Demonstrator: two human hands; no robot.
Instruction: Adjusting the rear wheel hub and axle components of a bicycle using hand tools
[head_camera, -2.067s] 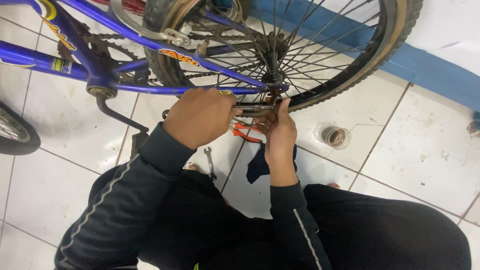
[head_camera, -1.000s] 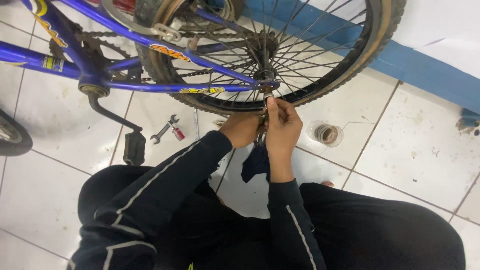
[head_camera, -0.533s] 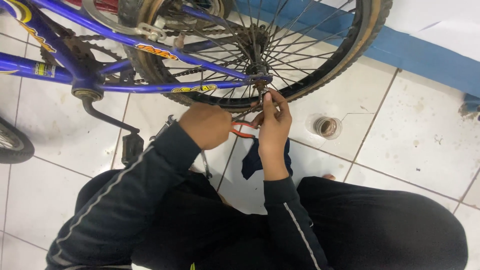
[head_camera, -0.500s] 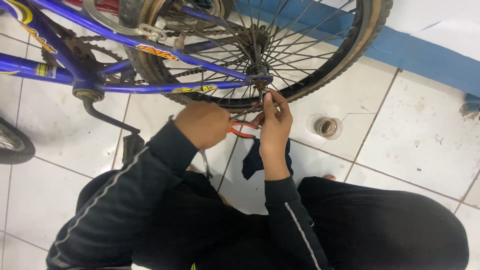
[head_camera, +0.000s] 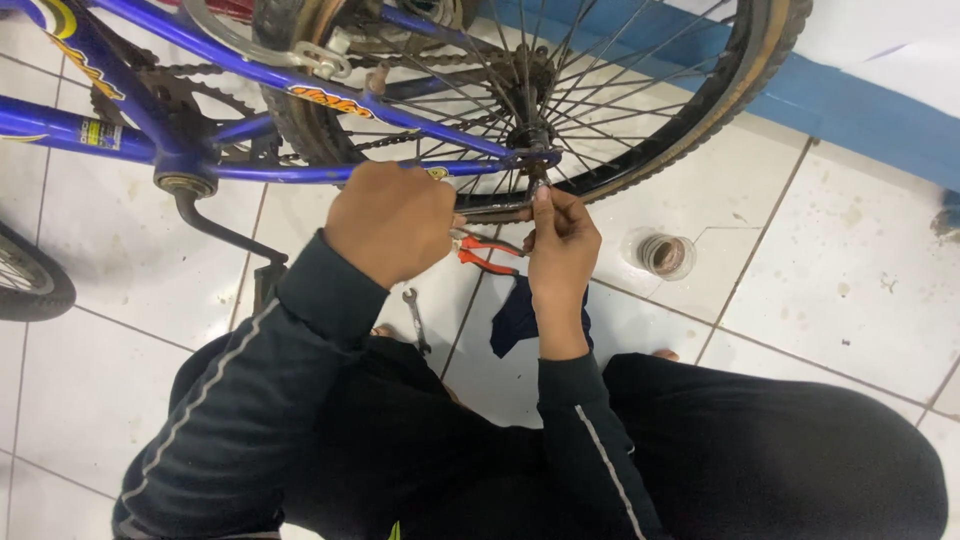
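Shifted slightly toward the rear wheel hub (head_camera: 530, 135) since 0.5 s ago, left hand (head_camera: 392, 220) fisted around red-handled pliers (head_camera: 485, 250), right hand (head_camera: 562, 245) fingers (head_camera: 543, 205) pinched together on a small part just below the blue chainstay (head_camera: 350, 170), over the white tiled floor (head_camera: 800, 260).

I see a white tiled floor (head_camera: 830, 300) with dark grout lines and some grey scuffs. Resting on it is the rear wheel (head_camera: 640, 150) of a blue bicycle, its tyre touching the tiles near the blue strip at the wall's foot. A small round clear container (head_camera: 665, 254) sits on a tile, just right of my hands. A small spanner (head_camera: 416, 318) lies near my knees, a dark blue cloth (head_camera: 512, 318) beside it. A second tyre (head_camera: 35, 285) touches the floor at far left.
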